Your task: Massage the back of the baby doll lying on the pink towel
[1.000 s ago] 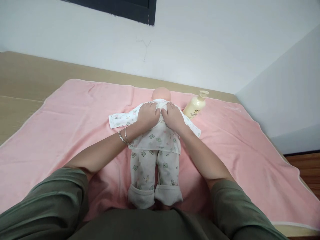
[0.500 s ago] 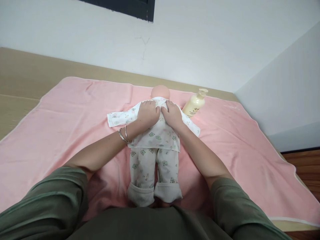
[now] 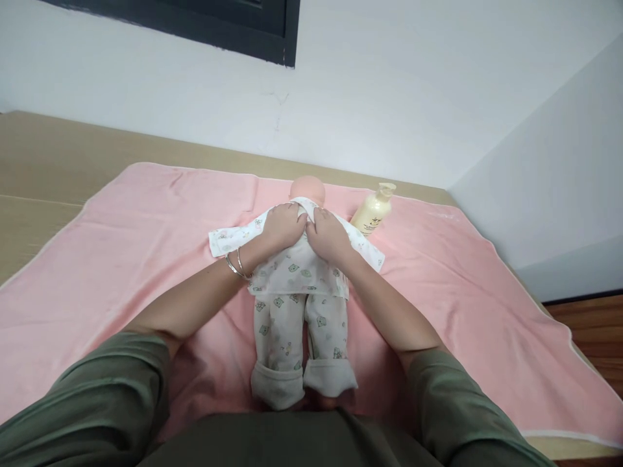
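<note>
A baby doll lies stretched out with its bald head away from me. It wears a white printed long-sleeved shirt and matching trousers with turned-up cuffs. Near the collar, my left hand pinches the shirt's cloth, its thumb close to my other thumb. My right hand is closed on the shirt just beside it, with the fabric bunched up between the two. Both sleeves spread out sideways. The doll's arms and most of its upper chest are hidden by cloth and my hands.
A pink blanket with wrinkles lies under the doll, over a tan wooden surface. To the right of the doll's head, a pale yellow pump bottle leans at a tilt. A white wall with a dark frame rises behind.
The shirt's cloth at the collar is more gathered between my hands, and my hands have shifted slightly. The whole view has tipped up a little.
</note>
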Demonstrator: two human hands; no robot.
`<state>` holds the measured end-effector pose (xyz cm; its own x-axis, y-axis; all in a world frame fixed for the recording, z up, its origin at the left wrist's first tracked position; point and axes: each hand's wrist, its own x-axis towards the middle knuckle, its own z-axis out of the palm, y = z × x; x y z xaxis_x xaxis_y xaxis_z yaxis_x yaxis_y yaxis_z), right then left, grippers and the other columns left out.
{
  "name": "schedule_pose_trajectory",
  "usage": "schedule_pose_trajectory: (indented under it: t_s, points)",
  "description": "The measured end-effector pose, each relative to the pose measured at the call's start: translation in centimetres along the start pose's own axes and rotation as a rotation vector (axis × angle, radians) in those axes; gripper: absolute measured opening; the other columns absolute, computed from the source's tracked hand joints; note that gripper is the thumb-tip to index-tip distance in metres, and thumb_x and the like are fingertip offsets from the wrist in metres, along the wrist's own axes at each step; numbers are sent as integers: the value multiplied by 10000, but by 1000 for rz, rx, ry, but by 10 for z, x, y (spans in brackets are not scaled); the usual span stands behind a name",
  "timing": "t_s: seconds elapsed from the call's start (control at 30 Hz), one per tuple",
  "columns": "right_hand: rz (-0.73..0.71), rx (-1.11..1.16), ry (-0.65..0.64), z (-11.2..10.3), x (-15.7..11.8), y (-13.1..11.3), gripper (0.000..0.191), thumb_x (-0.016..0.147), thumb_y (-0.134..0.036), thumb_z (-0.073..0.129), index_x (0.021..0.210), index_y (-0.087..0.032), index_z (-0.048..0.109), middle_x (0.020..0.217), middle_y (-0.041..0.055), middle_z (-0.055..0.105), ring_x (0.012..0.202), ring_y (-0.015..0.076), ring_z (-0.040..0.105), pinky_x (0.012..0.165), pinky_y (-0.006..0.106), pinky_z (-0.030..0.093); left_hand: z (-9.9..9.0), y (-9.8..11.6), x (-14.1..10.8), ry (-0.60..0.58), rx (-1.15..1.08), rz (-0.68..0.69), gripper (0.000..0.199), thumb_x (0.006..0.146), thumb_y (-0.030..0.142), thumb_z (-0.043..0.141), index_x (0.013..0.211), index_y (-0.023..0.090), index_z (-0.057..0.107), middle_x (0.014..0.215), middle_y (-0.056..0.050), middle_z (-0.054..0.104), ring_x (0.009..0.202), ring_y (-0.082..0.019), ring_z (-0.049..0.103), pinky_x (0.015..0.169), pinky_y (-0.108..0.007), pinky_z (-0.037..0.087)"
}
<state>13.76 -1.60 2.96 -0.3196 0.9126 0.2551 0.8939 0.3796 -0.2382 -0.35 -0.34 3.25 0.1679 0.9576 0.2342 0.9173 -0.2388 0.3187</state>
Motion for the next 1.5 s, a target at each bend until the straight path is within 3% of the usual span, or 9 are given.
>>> schedule_pose_trajectory:
  t_s: [0.17,0.4,0.67,0.87,0.97,1.13,1.27,1.4,1.5]
  points:
    - [-37,41,-9,-1,0,-1,353,986,-255,359,1197,-80,583,1270,204,645,1211,329,569,1087,459,434,-13,-5,4,-149,-12,14,376,966,320,343,1053,133,658,1101,-172,736,985,-303,696,824,-392,516]
    - [94,174,-124,-11,20,33,440,1025,-474,344,1215,-149,572,1270,165,672,1118,333,634,962,450,498,-8,20,-24,10,152,182,350,953,177,361,1137,45,628,1200,-232,682,1147,-325,639,980,-423,487]
    - [-4,-82,-17,-7,-7,-11,411,1016,-273,337,1228,-24,585,1288,252,636,1267,367,549,1121,475,393,-3,-3,2,-45,-14,-42,415,987,323,335,1104,88,656,1151,-198,722,1064,-325,683,900,-422,516]
    - [129,242,-134,-13,15,24,403,1017,-434,347,1175,-156,592,1270,164,675,1138,333,633,996,468,491,1,10,-12,20,66,25,417,996,300,328,1142,67,642,1202,-206,696,1179,-335,625,1032,-458,466]
    - [165,271,-150,-13,19,34,462,1021,-503,323,1202,-163,578,1287,162,669,1136,337,634,989,478,495,2,17,-21,51,114,83,398,986,258,338,1153,55,637,1211,-215,683,1174,-333,615,1021,-455,467]
    - [19,-1,-46,-5,3,7,424,1015,-308,334,1232,-44,584,1303,232,635,1242,362,564,1102,482,421,0,7,-10,29,62,3,348,946,246,384,1087,98,666,1144,-181,715,1098,-312,652,952,-413,492]
    - [-69,-51,53,2,-7,-9,423,997,-261,360,1274,-22,572,1330,233,617,1288,351,521,1148,463,379,0,-3,3,-17,12,-108,417,961,285,329,1055,106,694,1105,-186,731,1030,-316,674,886,-417,502]
    - [1,54,8,0,7,5,371,1012,-258,309,1162,-104,612,1256,189,662,1201,303,579,1100,438,415,4,4,-7,67,90,9,413,949,238,334,1051,51,689,1099,-218,710,1075,-343,642,958,-453,464]
    - [133,112,-60,-5,20,22,424,1043,-302,231,1064,-149,626,1196,162,695,1122,291,620,1123,498,379,6,13,-20,122,162,117,343,907,175,387,990,39,691,1052,-236,693,1045,-349,627,962,-465,443]
